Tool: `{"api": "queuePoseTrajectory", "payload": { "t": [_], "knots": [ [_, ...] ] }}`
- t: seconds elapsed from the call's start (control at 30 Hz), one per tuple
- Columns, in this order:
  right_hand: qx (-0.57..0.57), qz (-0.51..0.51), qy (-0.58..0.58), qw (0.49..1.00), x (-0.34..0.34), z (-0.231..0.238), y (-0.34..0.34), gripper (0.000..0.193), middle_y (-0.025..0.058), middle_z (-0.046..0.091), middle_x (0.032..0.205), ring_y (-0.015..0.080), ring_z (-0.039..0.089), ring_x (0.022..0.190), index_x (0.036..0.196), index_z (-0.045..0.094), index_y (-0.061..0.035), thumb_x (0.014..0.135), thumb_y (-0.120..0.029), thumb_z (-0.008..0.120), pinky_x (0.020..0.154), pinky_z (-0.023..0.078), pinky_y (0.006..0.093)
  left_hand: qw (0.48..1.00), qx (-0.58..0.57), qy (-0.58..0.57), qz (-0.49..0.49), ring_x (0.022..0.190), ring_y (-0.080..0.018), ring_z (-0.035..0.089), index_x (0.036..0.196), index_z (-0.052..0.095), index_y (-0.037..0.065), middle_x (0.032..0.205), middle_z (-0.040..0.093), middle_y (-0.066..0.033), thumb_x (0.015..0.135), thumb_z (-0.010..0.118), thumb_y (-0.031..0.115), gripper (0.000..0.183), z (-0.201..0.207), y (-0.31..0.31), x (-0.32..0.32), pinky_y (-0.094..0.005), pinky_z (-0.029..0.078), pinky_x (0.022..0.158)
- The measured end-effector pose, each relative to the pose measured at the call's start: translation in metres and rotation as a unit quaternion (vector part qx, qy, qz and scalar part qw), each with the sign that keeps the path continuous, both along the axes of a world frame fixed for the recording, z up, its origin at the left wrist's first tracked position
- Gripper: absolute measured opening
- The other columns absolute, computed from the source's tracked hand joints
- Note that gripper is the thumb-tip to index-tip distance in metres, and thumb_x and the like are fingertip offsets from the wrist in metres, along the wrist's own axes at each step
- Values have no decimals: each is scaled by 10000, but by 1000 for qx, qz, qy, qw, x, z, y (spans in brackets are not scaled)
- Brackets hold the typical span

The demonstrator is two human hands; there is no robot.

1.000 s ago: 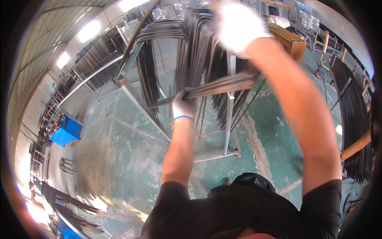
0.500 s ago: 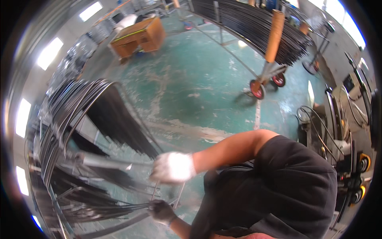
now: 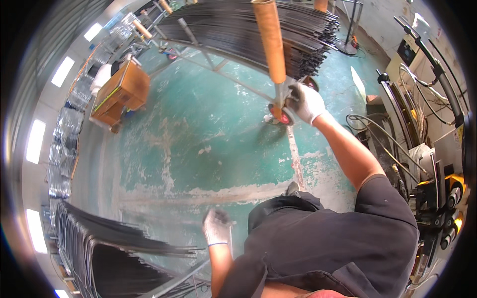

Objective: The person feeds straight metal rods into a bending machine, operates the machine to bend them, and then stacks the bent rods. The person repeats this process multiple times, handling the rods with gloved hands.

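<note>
My right hand [image 3: 306, 103], in a white glove with dark grey fingers, reaches out beside the metal frame of a wheeled cart [image 3: 218, 65]. Its fingers lie next to the foot of an orange-brown post [image 3: 270, 42], just above a red wheel [image 3: 281, 115]; whether they grip the frame is hidden. A thick stack of long black strips [image 3: 248, 30] rests on that cart. My left hand [image 3: 217, 228], gloved alike and slightly blurred, hangs low over the floor. No object shows in it, and its finger pose is smeared. Bent black strips [image 3: 99, 233] hang on a rack to its left.
A brown wooden desk [image 3: 121, 92] stands at the far left. Along the right wall are machinery with yellow parts [image 3: 449, 191] and looped cables [image 3: 382, 131]. Wrapped goods [image 3: 62, 149] line the left wall. The green floor [image 3: 198, 129] has worn pale patches.
My view has turned right, away from the rack of bent strips. My right hand has left the rack and reached out to the cart's end. My left hand has come away from the strips.
</note>
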State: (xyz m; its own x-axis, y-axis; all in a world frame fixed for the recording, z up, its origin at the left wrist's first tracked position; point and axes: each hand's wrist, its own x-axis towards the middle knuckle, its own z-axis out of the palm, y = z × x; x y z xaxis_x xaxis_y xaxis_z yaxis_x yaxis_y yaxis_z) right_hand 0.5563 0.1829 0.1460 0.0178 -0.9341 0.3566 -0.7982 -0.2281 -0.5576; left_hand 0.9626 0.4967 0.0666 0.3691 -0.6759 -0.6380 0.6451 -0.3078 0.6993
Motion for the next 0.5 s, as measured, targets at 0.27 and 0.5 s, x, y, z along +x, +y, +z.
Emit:
{"api": "queuePoseTrajectory", "payload": {
  "t": [0.27,0.5],
  "knots": [
    [54,-131,82,987,-111,77,-155,674,227,677,1277,401,637,1210,1364,598,-36,836,-374,843,1050,506,470,993,-39,12,-111,821,-287,654,1140,596,97,933,653,-139,991,686,165,187,5,-205,-118,-412,545,713],
    [51,-179,233,955,-166,51,-312,917,246,601,1388,391,586,1287,1376,561,37,752,-575,839,1109,475,456,964,-14,38,-262,887,-327,675,1229,574,50,998,672,-175,980,666,143,281,-31,-333,-200,-464,555,770]
  ]
}}
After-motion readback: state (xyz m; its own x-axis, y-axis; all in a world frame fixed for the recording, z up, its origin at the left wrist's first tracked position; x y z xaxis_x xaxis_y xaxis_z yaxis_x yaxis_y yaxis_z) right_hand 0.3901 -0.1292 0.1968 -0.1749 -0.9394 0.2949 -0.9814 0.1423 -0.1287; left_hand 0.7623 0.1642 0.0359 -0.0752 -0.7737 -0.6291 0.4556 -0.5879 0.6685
